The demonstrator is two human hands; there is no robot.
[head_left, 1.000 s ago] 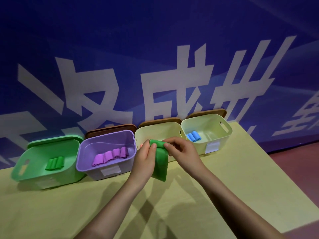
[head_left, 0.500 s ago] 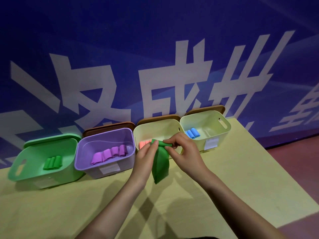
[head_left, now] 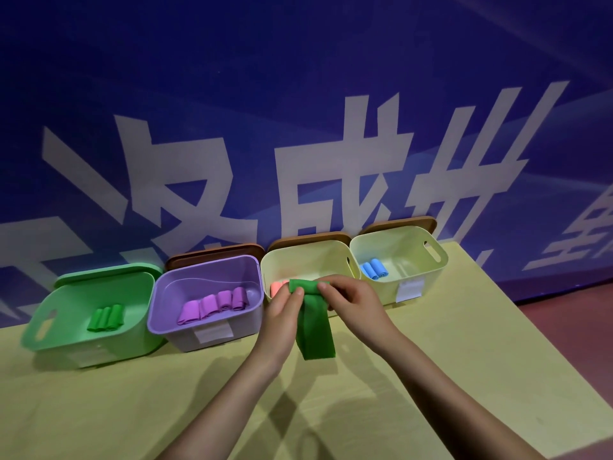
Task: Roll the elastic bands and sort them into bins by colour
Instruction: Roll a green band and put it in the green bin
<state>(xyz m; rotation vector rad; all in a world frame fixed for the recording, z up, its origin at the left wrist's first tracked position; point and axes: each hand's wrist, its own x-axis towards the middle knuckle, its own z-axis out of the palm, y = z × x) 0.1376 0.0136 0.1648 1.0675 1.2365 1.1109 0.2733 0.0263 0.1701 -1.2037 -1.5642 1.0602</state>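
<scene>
A green elastic band point(head_left: 315, 327) hangs in the air above the table, its top end wound into a small roll. My left hand point(head_left: 282, 317) pinches the roll's left end and my right hand point(head_left: 351, 305) pinches its right end. Behind the hands stands a row of bins: a green bin point(head_left: 66, 313) with green rolls point(head_left: 106, 318), a purple bin point(head_left: 166, 293) with purple rolls point(head_left: 215, 303), a pale yellow bin point(head_left: 298, 257) with pink rolls point(head_left: 277, 288) partly hidden by my left hand, and another pale yellow bin point(head_left: 428, 257) with blue rolls point(head_left: 374, 268).
The yellow table point(head_left: 132, 403) ends at a right edge beside a reddish floor point(head_left: 570, 336). Brown lids point(head_left: 215, 254) lean behind the bins against a blue wall with white characters. A green lid point(head_left: 106, 273) stands behind the green bin.
The roll at the band's top has grown a little and the hanging tail has shortened. Both hands keep pinching its ends in about the same place.
</scene>
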